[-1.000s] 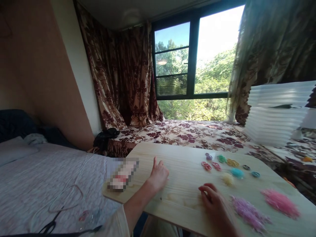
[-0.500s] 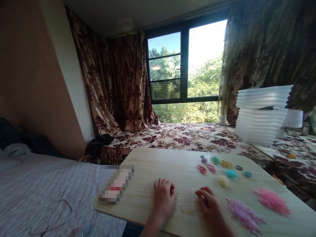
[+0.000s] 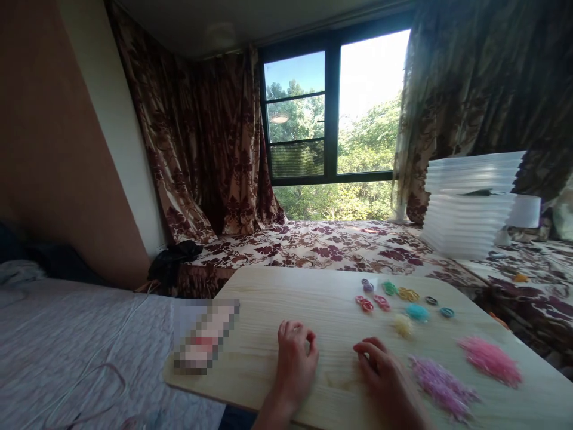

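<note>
My left hand rests on the light wooden board, fingers curled down loosely, nothing held. My right hand lies close beside it with fingers bent against the board; I see nothing in it. To its right lies a purple fuzzy heap and further right a pink fuzzy heap. Beyond the hands are small coloured rubber bands, a teal pompom and a pale yellow pompom.
A blurred-out item lies at the board's left end. A stack of translucent plastic trays stands at the right on the floral bedding. A grey quilted bed with a cable is at left. Window and curtains behind.
My left hand slid from the board's left part to the middle, beside the right hand. The view shifted slightly to the right.
</note>
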